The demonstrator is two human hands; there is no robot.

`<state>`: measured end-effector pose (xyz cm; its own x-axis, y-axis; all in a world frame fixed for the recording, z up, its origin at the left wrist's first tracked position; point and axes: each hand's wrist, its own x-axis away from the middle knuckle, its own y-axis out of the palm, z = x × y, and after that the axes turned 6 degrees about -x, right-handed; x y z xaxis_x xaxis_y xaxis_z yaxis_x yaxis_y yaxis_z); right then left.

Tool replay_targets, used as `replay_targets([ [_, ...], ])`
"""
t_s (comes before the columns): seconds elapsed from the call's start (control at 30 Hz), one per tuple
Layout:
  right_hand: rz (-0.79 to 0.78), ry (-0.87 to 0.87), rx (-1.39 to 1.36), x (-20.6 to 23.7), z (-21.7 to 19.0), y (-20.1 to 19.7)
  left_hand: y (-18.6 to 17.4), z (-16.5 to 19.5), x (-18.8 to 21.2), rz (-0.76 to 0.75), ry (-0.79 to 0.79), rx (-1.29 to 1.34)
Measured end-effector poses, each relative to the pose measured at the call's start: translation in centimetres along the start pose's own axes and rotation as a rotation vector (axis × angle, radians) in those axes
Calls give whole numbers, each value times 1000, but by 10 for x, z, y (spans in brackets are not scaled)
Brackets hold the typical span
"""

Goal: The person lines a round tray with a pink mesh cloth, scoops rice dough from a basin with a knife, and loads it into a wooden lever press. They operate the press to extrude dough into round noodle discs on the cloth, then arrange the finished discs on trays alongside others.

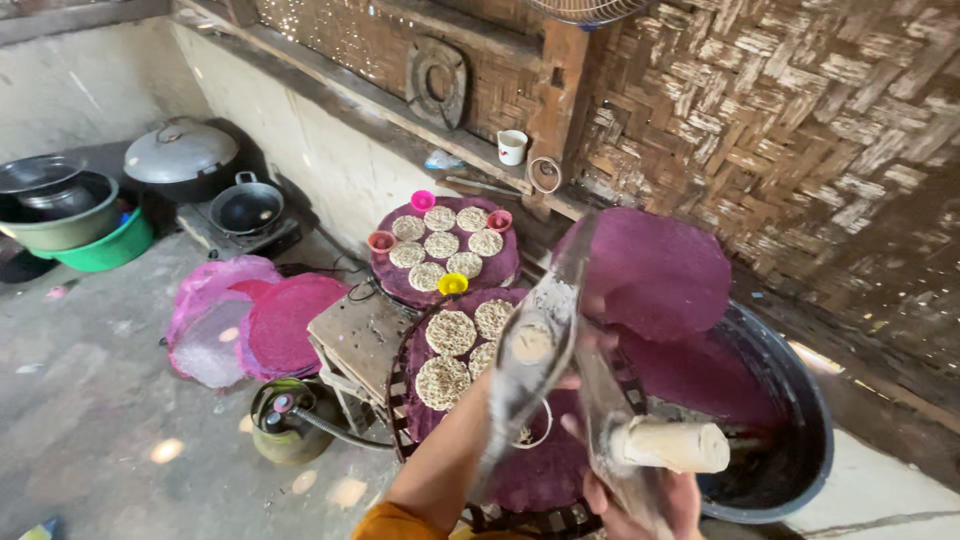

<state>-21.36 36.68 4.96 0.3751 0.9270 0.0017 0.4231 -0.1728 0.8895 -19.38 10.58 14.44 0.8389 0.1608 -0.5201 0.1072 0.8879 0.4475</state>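
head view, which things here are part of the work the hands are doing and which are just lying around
In hand:
left hand, clear plastic sheet, purple round
right hand, pale roll
black tub, griddle

Lying about:
white cup
lidded pot
green basin
gas cylinder

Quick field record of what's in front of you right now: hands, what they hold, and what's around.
left hand: grips a clear plastic strip, partly hidden
right hand: holds a pale rolled cylinder
purple sheet: lifted above the black tub
near tray: round speckled discs on purple
far tray: more discs, small coloured cups at rim
floor: gas cylinder, pink covers
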Motion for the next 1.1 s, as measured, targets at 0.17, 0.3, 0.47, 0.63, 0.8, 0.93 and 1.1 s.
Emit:
replay_targets([
  [0.17, 10, -51, 351, 6, -61, 45, -31, 49, 50, -294, 101, -701],
  [0.3, 177, -480, 1163, -11, -53, 85, -39, 50, 63, -263, 137, -1440],
  [0.47, 84, -763, 2187, -30, -27, 136, -53, 40, 65, -229, 240, -1547],
  [0.63, 108, -743, 2198, -44, -4, 144, -59, 23, 69, -253, 219, -1526],
  [0.8, 256, -616, 2181, -56, 11, 114, -71, -11, 65, -317, -28, -1590],
  [0.93, 195, -214, 1712, -47, -28, 67, -81, -35, 61, -268, -88, -1498],
  [1.1, 188, 214, 630, -19, -52, 6, -84, -14, 34, -420, -158, -1179],
])
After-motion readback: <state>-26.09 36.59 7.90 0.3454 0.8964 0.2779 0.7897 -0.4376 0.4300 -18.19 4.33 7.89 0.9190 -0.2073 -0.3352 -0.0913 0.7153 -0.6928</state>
